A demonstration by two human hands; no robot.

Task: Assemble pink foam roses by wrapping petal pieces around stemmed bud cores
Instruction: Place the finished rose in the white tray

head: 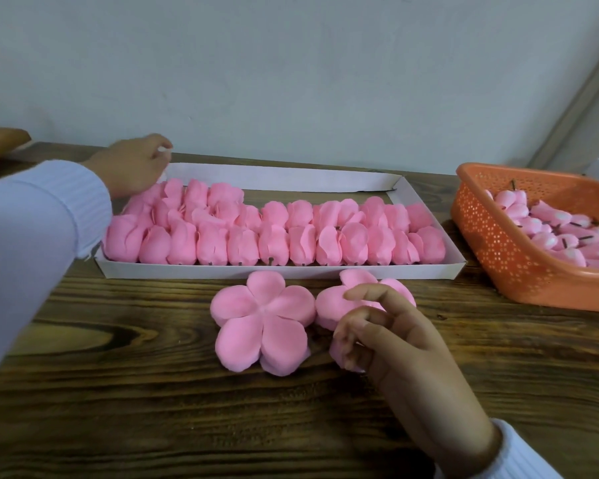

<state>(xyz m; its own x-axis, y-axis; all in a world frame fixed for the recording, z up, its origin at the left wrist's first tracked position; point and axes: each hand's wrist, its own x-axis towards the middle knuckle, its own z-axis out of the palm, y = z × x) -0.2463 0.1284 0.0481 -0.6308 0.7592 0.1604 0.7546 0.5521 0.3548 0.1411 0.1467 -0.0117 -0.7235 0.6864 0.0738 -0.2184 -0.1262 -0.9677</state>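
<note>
Filling the white tray (pixel 277 271), finished roses (pixel 274 243) form two rows; bud cores (pixel 546 233) wait in the orange basket (pixel 491 243). Left grip (pixel 132 167) state unclear; right grip (pixel 394 344) loosely apart over petal pieces (pixel 263 319).

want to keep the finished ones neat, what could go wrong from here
The left sleeve hangs over the roses at the tray's left end, so it may crush or drag some. The petal pieces under the right hand seem stacked, so its fingers might lift several at once.
</note>
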